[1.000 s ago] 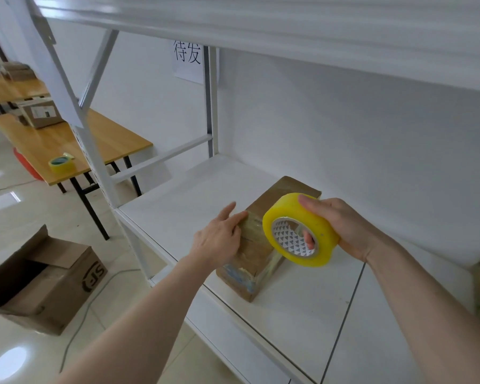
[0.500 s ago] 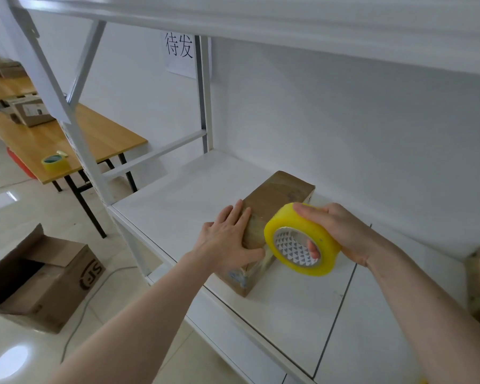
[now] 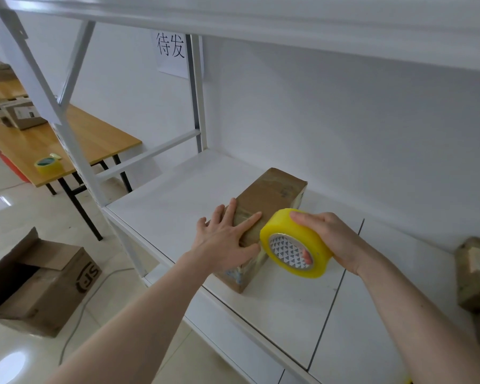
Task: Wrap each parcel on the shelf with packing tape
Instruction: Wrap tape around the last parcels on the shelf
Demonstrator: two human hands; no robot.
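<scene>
We face a white shelf (image 3: 161, 206) against a white wall. The brown parcel (image 3: 272, 195) lies near its front edge, with bare shelf to its left. Our left hand (image 3: 227, 242) presses flat on the parcel, fingers straight; our right hand (image 3: 330, 239) has its grip around the yellow tape roll (image 3: 294, 242) beside the parcel's right side. Another parcel (image 3: 477, 273) sits far right.

A white wall (image 3: 344, 112) bearing a paper sign (image 3: 171, 52) is standing behind, while a wooden table (image 3: 75, 139) is sitting left on glossy pale floor tiles (image 3: 20, 206) reflecting light, beside an open cardboard box (image 3: 39, 284).
</scene>
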